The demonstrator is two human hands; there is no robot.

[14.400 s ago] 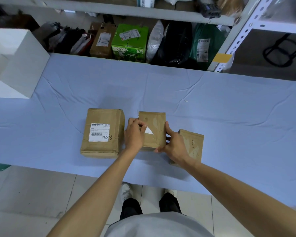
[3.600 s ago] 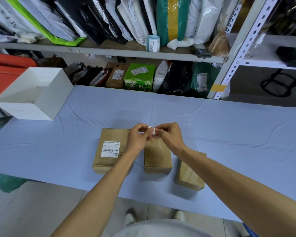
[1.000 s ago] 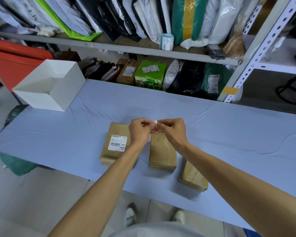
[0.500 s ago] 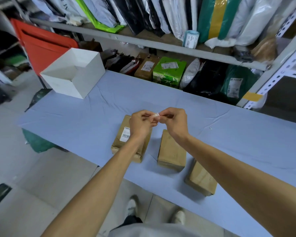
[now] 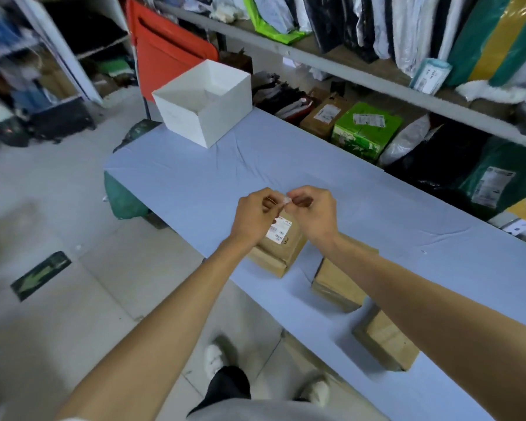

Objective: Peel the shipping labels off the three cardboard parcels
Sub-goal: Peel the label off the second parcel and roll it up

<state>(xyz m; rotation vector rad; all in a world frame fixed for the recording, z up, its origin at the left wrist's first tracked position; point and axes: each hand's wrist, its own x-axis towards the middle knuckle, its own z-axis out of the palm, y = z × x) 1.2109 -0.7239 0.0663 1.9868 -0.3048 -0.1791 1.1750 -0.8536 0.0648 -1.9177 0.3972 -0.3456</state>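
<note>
Three brown cardboard parcels lie in a row on the blue-covered table (image 5: 213, 189). The left parcel (image 5: 281, 249) carries a white shipping label (image 5: 279, 230) on top. The middle parcel (image 5: 337, 281) and the right parcel (image 5: 386, 341) show bare cardboard tops. My left hand (image 5: 255, 218) and my right hand (image 5: 313, 212) are raised above the left parcel, fingertips together, both pinching a small crumpled white label scrap (image 5: 286, 201) between them.
An open white box (image 5: 204, 101) stands at the table's far left end. Behind the table a shelf holds a green carton (image 5: 365, 129), a brown parcel (image 5: 325, 115) and bagged goods. A red panel (image 5: 164, 53) stands behind the white box. Tiled floor lies left.
My view has swung left and tilted, so the table now runs diagonally. Both hands keep pinching the crumpled scrap together, now above the left parcel.
</note>
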